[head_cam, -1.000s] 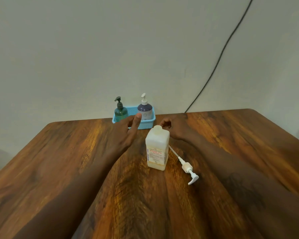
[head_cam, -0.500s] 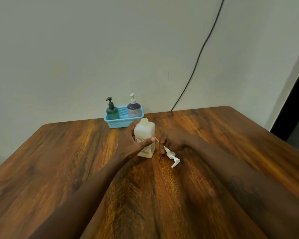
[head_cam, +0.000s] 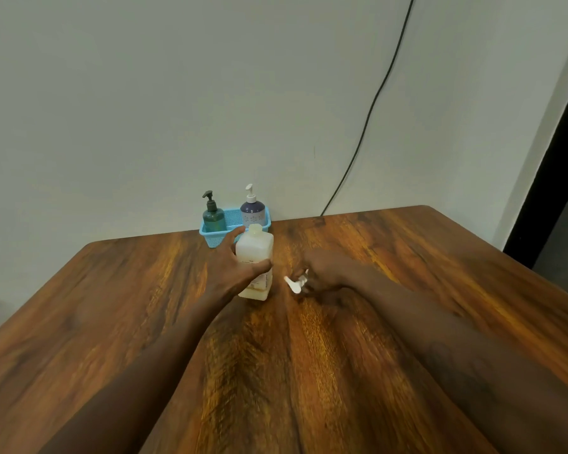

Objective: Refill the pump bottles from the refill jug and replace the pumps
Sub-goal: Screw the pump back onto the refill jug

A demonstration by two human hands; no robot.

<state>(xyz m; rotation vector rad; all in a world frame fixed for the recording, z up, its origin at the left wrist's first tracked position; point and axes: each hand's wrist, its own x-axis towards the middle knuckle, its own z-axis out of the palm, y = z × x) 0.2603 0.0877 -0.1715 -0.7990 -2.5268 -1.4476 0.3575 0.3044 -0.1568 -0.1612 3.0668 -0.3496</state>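
Note:
A white square bottle (head_cam: 255,249) with an open neck stands upright on the wooden table (head_cam: 407,257). My left hand (head_cam: 233,270) is wrapped around its middle. Just to its right, my right hand (head_cam: 325,268) grips a white pump (head_cam: 294,284) whose nozzle points left; its tube is hidden by the hand. At the back, a blue basket (head_cam: 230,224) holds a green pump bottle (head_cam: 213,215) and a purple pump bottle (head_cam: 252,209), both with pumps on.
A black cable (head_cam: 374,103) runs down the wall behind the table. A dark doorway edge (head_cam: 558,165) lies at the far right. The table's back edge meets the wall just behind the basket.
My left hand has closed around the white bottle. My right hand has picked the pump up from the table, beside the bottle. The camera view has pulled back.

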